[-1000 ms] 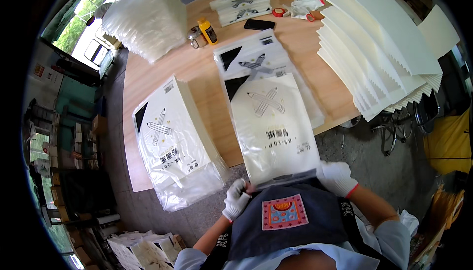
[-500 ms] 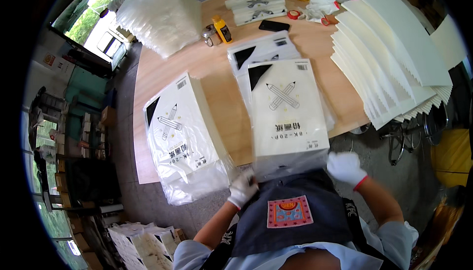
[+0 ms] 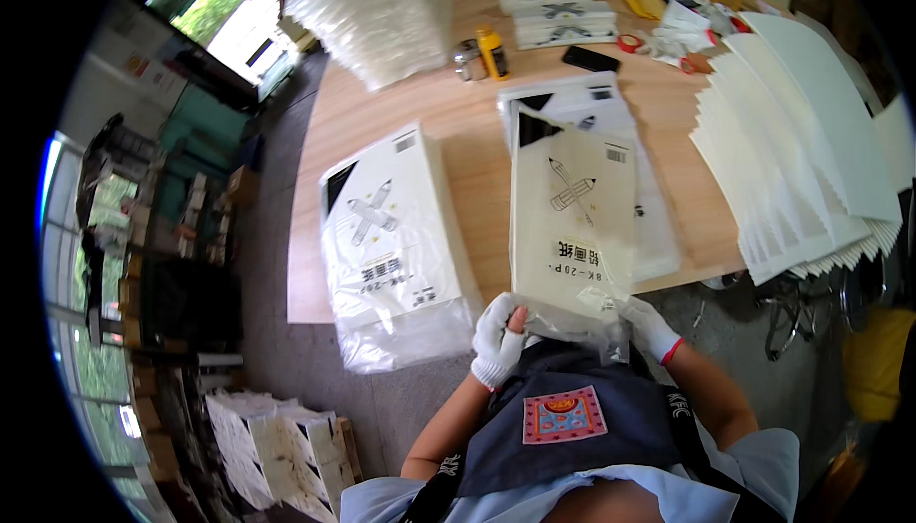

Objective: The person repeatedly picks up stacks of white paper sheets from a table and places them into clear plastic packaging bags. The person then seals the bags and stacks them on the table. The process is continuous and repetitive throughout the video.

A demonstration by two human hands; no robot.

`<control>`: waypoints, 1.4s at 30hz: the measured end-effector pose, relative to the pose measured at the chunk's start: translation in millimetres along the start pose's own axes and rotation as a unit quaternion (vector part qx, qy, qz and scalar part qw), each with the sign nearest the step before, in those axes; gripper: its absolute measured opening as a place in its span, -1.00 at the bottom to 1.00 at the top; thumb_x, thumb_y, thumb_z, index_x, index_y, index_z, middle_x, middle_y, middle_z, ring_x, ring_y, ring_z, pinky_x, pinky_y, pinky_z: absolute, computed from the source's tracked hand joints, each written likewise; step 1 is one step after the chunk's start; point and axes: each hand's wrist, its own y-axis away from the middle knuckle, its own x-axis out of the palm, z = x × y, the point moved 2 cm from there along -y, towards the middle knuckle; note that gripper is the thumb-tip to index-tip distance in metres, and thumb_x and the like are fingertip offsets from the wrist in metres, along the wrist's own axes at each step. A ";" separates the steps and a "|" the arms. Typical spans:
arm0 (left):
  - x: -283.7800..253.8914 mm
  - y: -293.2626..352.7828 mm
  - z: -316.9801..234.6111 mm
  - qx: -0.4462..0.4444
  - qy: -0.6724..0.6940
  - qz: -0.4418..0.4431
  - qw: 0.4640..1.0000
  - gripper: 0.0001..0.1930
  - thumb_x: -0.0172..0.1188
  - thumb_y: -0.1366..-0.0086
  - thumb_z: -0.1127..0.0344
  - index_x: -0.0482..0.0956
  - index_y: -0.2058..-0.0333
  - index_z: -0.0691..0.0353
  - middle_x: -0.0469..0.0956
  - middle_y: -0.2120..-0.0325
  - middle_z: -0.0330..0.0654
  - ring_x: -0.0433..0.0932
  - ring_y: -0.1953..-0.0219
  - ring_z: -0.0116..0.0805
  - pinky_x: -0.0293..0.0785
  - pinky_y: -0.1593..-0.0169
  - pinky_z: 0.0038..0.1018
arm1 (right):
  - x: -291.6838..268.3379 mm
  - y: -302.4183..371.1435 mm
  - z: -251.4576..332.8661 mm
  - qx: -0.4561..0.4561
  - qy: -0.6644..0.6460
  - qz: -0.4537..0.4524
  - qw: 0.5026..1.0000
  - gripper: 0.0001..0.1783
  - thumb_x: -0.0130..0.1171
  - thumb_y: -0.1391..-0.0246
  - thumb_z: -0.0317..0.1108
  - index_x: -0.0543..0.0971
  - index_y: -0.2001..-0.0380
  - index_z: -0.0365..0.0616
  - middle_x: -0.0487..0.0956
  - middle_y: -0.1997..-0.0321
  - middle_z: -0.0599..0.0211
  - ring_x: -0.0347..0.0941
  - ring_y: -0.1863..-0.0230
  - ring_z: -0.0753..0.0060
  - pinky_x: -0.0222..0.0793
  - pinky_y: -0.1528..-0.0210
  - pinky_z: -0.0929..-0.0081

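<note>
In front of me lies a clear plastic bag of white drawing paper (image 3: 572,208), printed with crossed pencils and a black corner. Its near end hangs past the table edge by my apron, and its upper face looks bowed. My left hand (image 3: 498,337), in a white glove with the thumb tip bare, pinches the bag's near left corner. At the near right corner my gloved right hand (image 3: 651,329) closes on the plastic, its fingers partly hidden. Other flat bags (image 3: 652,184) lie under and behind this one. To the left rests a thick stack of filled bags (image 3: 391,227).
On the wooden table (image 3: 468,179) stand a pile of clear bags (image 3: 372,17), an orange bottle (image 3: 492,52) and a jar (image 3: 468,60). A black phone (image 3: 591,58) lies behind. Fanned white sheets (image 3: 792,141) overhang the right edge. Bundles (image 3: 277,447) are stacked on the floor.
Both hands have come up to the bag's near corners and taken hold of the plastic. The bag's face has gone from flat to bowed. The view has shifted, moving the table rightward.
</note>
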 end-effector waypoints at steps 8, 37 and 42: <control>-168.7 14.4 -35.0 0.148 0.010 -0.386 0.910 -0.87 0.03 -0.35 0.34 0.43 0.38 0.23 0.42 0.49 -0.34 0.35 0.43 -0.57 0.31 0.34 -0.61 | 196.1 -115.7 9.2 0.022 0.149 0.197 0.969 -0.61 0.11 -0.18 -0.19 0.51 0.10 -0.31 0.58 0.24 0.34 0.48 0.25 0.56 0.40 0.21 0.56; -249.4 -68.6 85.9 -0.100 -0.477 -0.153 0.860 -0.18 0.25 -0.11 -0.01 0.11 -0.26 0.18 0.17 -0.24 0.05 0.16 -0.26 0.00 0.12 -0.26 -0.26 | 313.3 -151.8 17.9 -0.399 0.714 0.019 0.574 -0.19 0.00 -0.09 0.04 0.02 -0.32 -0.05 0.09 -0.36 -0.03 -0.04 -0.37 -0.11 -0.11 -0.35 0.05; -202.3 26.3 91.1 -0.032 -0.579 -0.131 0.804 -0.18 0.32 -0.05 0.05 0.15 -0.24 0.12 0.18 -0.23 0.04 0.13 -0.29 -0.08 0.01 -0.34 -0.18 | 287.3 -71.7 -34.8 -0.559 0.727 0.162 0.364 -0.40 0.05 -0.05 -0.05 0.31 -0.18 0.09 0.22 -0.31 0.12 0.10 -0.34 0.10 -0.13 -0.39 0.14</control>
